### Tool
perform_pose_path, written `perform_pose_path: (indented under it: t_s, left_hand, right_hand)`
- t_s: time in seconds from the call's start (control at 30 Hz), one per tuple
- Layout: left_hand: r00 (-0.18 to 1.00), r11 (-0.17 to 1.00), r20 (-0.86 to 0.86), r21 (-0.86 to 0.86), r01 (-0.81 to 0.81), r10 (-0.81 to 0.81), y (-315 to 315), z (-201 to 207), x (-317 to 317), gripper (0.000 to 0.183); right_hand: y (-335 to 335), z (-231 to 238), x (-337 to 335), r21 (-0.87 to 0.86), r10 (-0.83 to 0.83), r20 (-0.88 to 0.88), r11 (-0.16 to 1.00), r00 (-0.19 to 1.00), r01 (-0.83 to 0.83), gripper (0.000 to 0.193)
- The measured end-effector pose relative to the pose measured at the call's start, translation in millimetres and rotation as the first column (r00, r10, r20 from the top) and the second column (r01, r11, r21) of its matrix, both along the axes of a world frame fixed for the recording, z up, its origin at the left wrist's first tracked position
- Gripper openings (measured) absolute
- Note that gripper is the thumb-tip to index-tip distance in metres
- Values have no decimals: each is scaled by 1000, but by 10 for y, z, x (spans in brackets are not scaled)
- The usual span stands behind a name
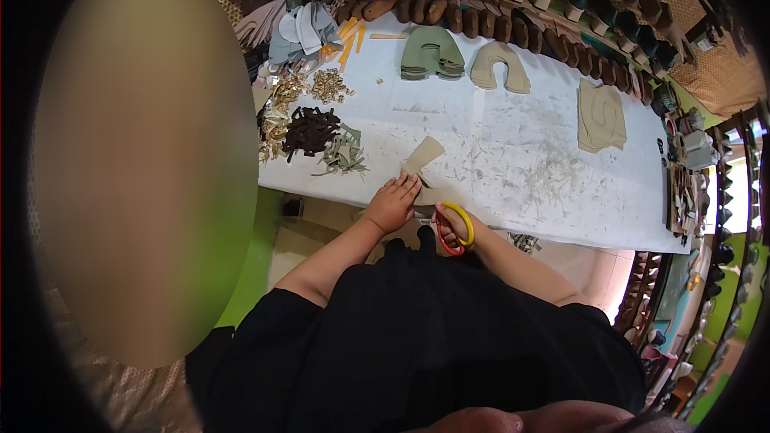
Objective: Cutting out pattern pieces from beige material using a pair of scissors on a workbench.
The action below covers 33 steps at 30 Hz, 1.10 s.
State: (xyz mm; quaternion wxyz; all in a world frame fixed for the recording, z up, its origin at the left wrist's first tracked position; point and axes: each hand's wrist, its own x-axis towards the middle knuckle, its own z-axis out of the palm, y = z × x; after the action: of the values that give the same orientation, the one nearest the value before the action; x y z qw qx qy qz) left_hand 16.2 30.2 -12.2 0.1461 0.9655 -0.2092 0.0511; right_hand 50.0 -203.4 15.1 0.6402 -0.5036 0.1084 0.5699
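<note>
A beige curved piece of sheet material (425, 154) lies at the table's near edge, one end pointing away from me. On it rests my left hand (395, 202), its fingers stretched out over the material. Just to the right, my right hand (451, 227) grips scissors (469, 228) with one yellow and one red handle loop. Their blades are mostly hidden close to the material's near edge, so I cannot tell how far apart they are. The part of the piece between the hands (439, 195) bends toward the scissors.
Scrap strips (343, 154), dark brown pieces (311, 130) and gold-coloured buckles (329, 87) lie at left on the white tabletop (545, 140). Stacked green cut-outs (433, 54), beige cut-outs (500, 68) and beige sheets (601, 116) lie farther back. Shoe lasts (485, 24) line the far edge.
</note>
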Motion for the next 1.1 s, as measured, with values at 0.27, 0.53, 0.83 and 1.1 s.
perform_pose_path:
  t_s: [0.27, 0.53, 0.83, 1.1]
  left_hand:
    - [993, 998, 110, -52, 37, -31, 107, 57, 30, 49]
    - [994, 990, 108, -133, 39, -24, 32, -44, -41, 45]
    - [993, 993, 119, -115, 17, -3, -61, -18, -84, 42]
    - [985, 994, 156, -70, 81, -69, 18, -2, -87, 44]
  right_hand:
    - [-43, -137, 40, -68, 95, 152, 994, 984, -85, 51]
    - [20, 162, 16, -566, 535, 487, 795, 690, -217, 60]
    - [39, 52, -48, -575, 520, 626, 811, 581, -105, 63]
    - [30, 24, -39, -554, 507, 653, 826, 563, -101, 60]
